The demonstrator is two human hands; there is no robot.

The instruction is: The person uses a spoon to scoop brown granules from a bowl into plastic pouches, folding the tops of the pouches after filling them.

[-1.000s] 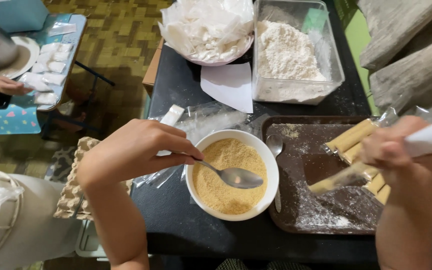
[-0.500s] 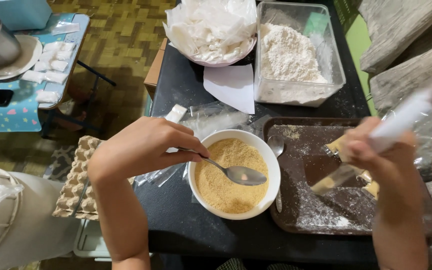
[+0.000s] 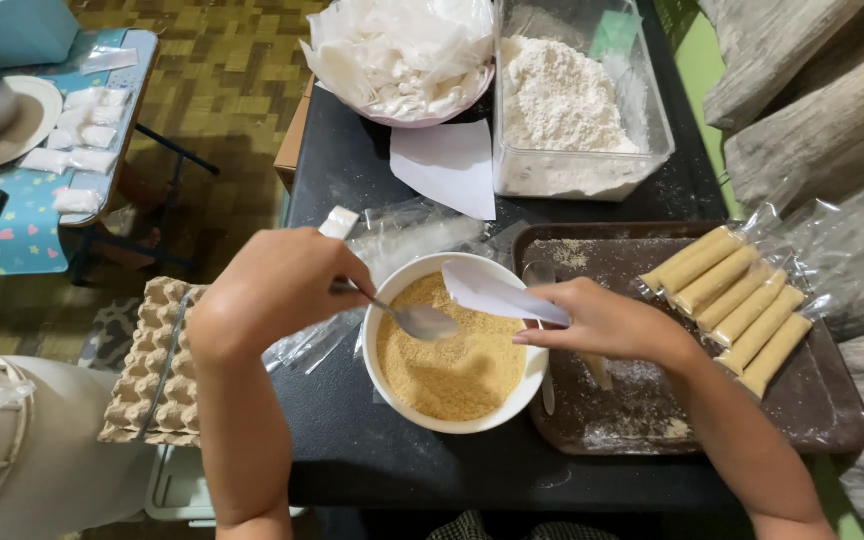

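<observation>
now the right hand (image 3: 607, 322) has come across from the tray side and sits over the right rim of the white bowl (image 3: 392, 395), its grip closed on a thin white wrapper sheet (image 3: 492, 293) that juts left over the breadcrumbs (image 3: 452, 365); half a second ago that hand was out over the brown tray (image 3: 822, 420), lifting something pale and blurred. the left hand (image 3: 277, 290) has barely shifted, its grip still clamped on the handle of a metal spoon (image 3: 422, 321) whose head hovers just above the crumbs, near the sheet's edge. by my reading, both hands now meet over the bowl, so the work has moved from the tray to the crumbs. on the right part of the tray lie pale rolled sticks (image 3: 737, 300), side by side and partly under clear plastic, with dusted crumbs on the bare tray floor. far across the dark surface (image 3: 402, 460) stand a clear tub of flour (image 3: 567, 100) and a bowl heaped with white wrappers (image 3: 402, 55), a loose white sheet (image 3: 447, 165) between them. left of the bowl are crumpled clear plastic and a cardboard egg tray (image 3: 152, 365). nothing blocks the bowl itself, though the tray's edge sits tight against it.
</observation>
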